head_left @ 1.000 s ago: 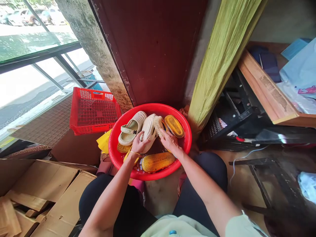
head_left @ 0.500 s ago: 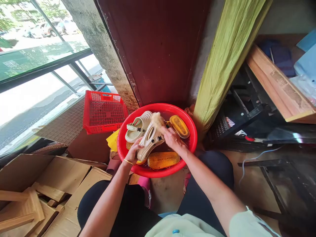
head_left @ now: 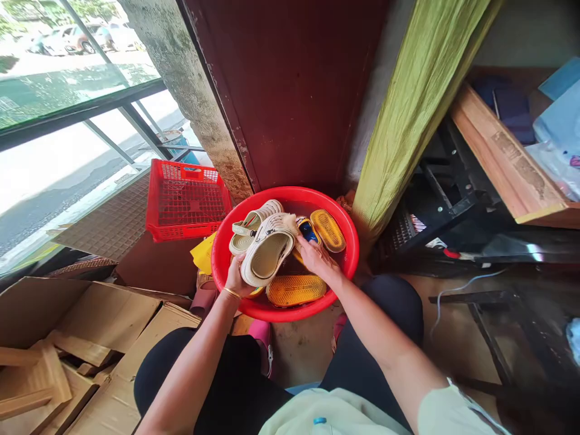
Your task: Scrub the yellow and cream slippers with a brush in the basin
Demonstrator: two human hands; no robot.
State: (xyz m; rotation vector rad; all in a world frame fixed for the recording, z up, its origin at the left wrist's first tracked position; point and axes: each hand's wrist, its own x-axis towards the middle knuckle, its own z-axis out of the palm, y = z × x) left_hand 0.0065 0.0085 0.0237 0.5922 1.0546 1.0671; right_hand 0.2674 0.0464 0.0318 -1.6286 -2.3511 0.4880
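My left hand (head_left: 237,279) is closed on the heel end of a beige clog (head_left: 254,258), whose opening faces up toward me. In my right hand (head_left: 316,258) is a scrub brush (head_left: 290,225) with pale bristles, pressed against the right side of the clog's toe; its handle is mostly hidden by my fingers. Both hands are over a red basin (head_left: 218,257) holding dark water. A second beige clog (head_left: 242,231) leans inside at the left. Yellow-soled slippers lie sole up, one at the front (head_left: 296,291) and one at the right (head_left: 328,231).
A red plastic crate (head_left: 188,202) stands left of the basin. An open cardboard box (head_left: 122,314) with wood pieces sits at lower left. A dark red door (head_left: 290,96) is behind, a yellow-green curtain (head_left: 394,133) to the right. My knees flank the basin.
The clog has been turned in my left hand, so its opening now faces me. The brush has shifted from the top of the toe to its right side, slightly lower.
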